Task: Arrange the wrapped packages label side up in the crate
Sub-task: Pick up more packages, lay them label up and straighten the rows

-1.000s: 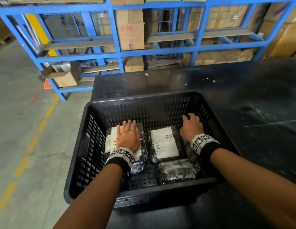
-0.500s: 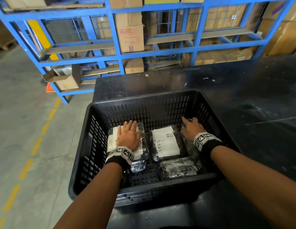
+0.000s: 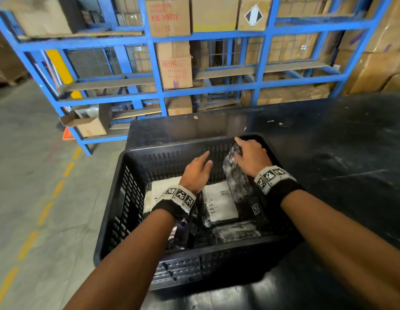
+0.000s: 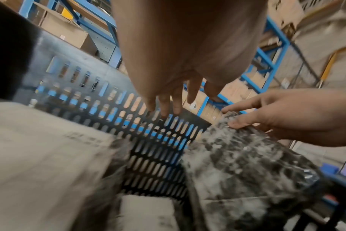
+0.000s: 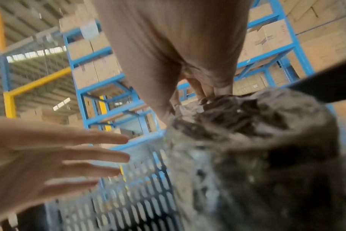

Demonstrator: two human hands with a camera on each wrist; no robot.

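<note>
Since then I've tipped the dark package (image 3: 236, 175) up, right hand (image 3: 252, 161) gripping, left hand (image 3: 195, 173) spread empty; two labels up, two packages left.

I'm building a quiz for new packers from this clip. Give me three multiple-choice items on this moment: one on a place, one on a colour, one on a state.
1. Where is the package that the right hand grips?
A. flat on the crate floor
B. tilted up at the crate's right side
C. on the table outside the crate

2. What colour is the crate?
A. black
B. blue
C. yellow

3. How is the left hand?
A. gripping a package
B. closed in a fist
C. fingers straight, holding nothing

Answers:
1 B: the lifted package stands tilted by the right wall, its top edge under the hand's fingers.
2 A: its slotted walls are black.
3 C: the right wrist view shows its fingers spread and free above the labelled packages.
</note>
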